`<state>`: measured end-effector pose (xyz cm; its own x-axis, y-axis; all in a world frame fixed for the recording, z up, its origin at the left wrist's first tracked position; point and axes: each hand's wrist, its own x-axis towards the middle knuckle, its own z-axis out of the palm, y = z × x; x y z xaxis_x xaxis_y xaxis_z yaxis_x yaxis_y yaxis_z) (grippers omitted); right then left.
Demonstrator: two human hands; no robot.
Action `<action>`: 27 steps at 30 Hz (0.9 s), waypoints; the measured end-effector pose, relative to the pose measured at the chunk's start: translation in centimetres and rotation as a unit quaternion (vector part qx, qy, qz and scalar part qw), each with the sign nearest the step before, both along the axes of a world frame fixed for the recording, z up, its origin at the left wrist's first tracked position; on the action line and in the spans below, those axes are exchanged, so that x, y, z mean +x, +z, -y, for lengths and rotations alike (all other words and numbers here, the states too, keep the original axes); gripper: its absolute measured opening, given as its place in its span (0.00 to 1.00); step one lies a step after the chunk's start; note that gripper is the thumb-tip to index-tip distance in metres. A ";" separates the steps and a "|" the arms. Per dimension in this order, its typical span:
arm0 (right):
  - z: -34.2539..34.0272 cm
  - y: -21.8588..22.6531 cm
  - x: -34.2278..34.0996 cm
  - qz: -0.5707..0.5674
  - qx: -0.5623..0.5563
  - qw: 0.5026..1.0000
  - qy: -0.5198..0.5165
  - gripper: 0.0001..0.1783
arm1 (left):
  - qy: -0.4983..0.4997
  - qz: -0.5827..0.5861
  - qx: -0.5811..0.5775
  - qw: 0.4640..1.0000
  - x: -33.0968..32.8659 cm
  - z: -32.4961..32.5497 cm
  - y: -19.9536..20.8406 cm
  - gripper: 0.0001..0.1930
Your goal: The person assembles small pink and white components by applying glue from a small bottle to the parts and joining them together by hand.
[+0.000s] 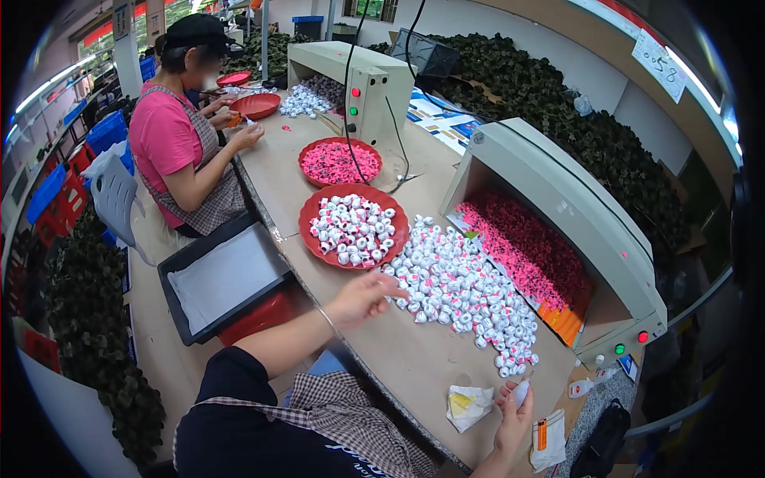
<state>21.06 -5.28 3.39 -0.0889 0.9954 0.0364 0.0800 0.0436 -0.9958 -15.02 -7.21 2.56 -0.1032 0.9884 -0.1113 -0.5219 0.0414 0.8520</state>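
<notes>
My left hand [365, 299] hangs over the near edge of a heap of small white pieces with pink bits [458, 279], just below a red scalloped plate [312, 247]. Its index finger is stretched out, the other fingers loosely curled, and I see nothing held in it. My right hand [512, 422], at the lower right of the table, grips a small white bottle [520, 393] pointing upward. The plate holds many more of the white pieces [356, 231]. Close to my right hand lie a crumpled white and yellow packet [468, 406] and a white pouch with an orange label [548, 440].
A cream machine housing [558, 215] with pink bits inside stands behind the heap; a second [351, 60] stands farther left. Another red plate [340, 145] holds pink bits. A black tray [231, 275] sits off the table's left edge. A co-worker in pink [171, 135] sits beyond.
</notes>
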 end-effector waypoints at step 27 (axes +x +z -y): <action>-4.7 -0.4 -3.9 -0.156 -0.043 0.984 0.078 0.21 | -0.247 0.032 -0.027 0.968 15.1 -7.0 -3.6 0.17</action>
<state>17.20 -0.62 3.00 -0.2384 0.9712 0.0015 -0.2319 -0.0554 -0.9712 0.06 -0.25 -1.02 0.3899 0.9078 -0.1546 -0.4788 0.3433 0.8080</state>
